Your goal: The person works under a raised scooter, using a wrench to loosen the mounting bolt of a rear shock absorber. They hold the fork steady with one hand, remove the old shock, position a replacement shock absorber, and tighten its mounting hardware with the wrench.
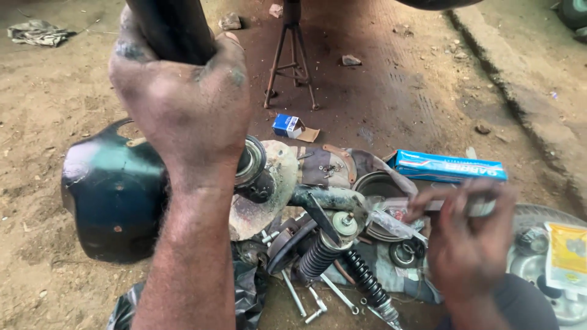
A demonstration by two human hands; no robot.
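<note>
Grease covers our left hand [183, 104], which is wrapped tight around a thick dark tube [174, 27] running up out of the top of the view; we should keep that clasp firm and the tube steady, since the hub end with its bearing [251, 162] sits just below our wrist. Our right hand [468, 241] is blurred low on the right, fingers curled round what looks like a small clear packet [391, 223], though we cannot tell how firmly. Beneath, on the dirt floor [49, 122], lie black coil springs [321, 256], loose spanners [324, 299] and a dark green mudguard [113, 189]. A long blue carton [449, 166] and a metal stand [292, 61] crowd the ground beyond, so we need care where anything swings.
</note>
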